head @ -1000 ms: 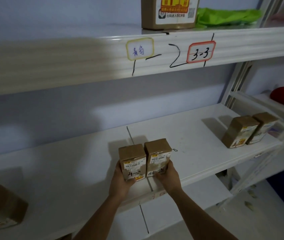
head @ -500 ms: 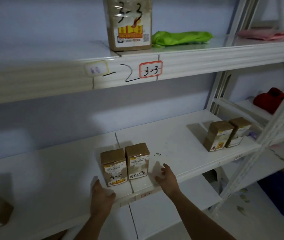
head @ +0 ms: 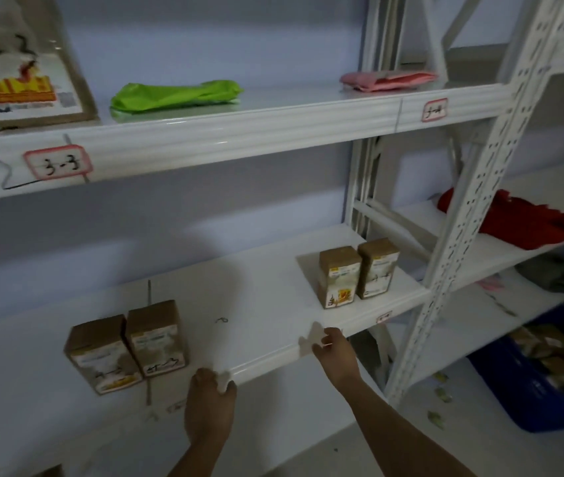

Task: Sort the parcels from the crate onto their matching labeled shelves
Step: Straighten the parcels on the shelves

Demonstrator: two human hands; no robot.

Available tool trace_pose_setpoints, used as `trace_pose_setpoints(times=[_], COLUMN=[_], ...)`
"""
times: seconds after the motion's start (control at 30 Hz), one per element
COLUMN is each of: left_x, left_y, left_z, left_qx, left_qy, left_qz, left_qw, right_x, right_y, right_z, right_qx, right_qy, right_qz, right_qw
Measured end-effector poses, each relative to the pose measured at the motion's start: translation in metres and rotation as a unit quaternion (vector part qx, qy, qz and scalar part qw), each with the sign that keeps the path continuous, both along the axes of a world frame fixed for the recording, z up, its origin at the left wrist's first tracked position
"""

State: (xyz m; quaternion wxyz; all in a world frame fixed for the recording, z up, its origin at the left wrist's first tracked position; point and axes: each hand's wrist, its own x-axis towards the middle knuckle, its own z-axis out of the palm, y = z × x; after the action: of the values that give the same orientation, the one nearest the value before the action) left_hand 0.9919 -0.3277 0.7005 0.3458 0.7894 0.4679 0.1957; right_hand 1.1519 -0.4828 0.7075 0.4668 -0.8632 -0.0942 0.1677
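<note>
Two small brown parcels stand side by side on the middle white shelf, hand-marked with numbers. My left hand is at the shelf's front edge just right of them, fingers loosely curled, holding nothing. My right hand is at the same edge farther right, also empty. Another pair of brown parcels stands near the shelf's right end. A blue crate with parcels sits low at the right.
The upper shelf carries a red-framed label "3-3", a large brown box marked 3-3, a green bag and a pink parcel. A red parcel lies on the neighbouring rack behind a perforated upright.
Both hands let go of the two parcels and drew back to the shelf's front edge, drifting right. The view swung right, bringing the crate and the neighbouring rack into sight.
</note>
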Motion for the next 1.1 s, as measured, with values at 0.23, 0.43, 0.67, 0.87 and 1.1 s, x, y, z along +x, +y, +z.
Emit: trace_pose_setpoints(times=[0.23, 0.43, 0.67, 0.87, 1.1], left_x=[0.094, 0.165, 0.244, 0.297, 0.318], left_y=[-0.059, -0.076, -0.065, -0.057, -0.035], left_z=[0.029, 0.035, 0.023, -0.011, -0.029], left_qx=[0.017, -0.043, -0.141, -0.209, -0.163], left_qy=[-0.016, -0.038, -0.089, -0.136, -0.105], left_qz=[-0.128, -0.158, -0.2, -0.206, -0.19], left_qw=[0.992, 0.986, 0.966, 0.946, 0.963], right_x=[0.06, 0.111, 0.175, 0.22, 0.24], right_y=[-0.059, -0.075, -0.067, -0.046, -0.022], right_z=[0.002, -0.001, 0.005, -0.011, -0.019], right_qx=[-0.009, 0.025, 0.073, 0.105, 0.093], right_qy=[-0.027, -0.033, -0.049, -0.027, -0.036], right_qz=[-0.057, -0.119, -0.15, -0.124, -0.123], right_qw=[0.998, 0.992, 0.985, 0.986, 0.987])
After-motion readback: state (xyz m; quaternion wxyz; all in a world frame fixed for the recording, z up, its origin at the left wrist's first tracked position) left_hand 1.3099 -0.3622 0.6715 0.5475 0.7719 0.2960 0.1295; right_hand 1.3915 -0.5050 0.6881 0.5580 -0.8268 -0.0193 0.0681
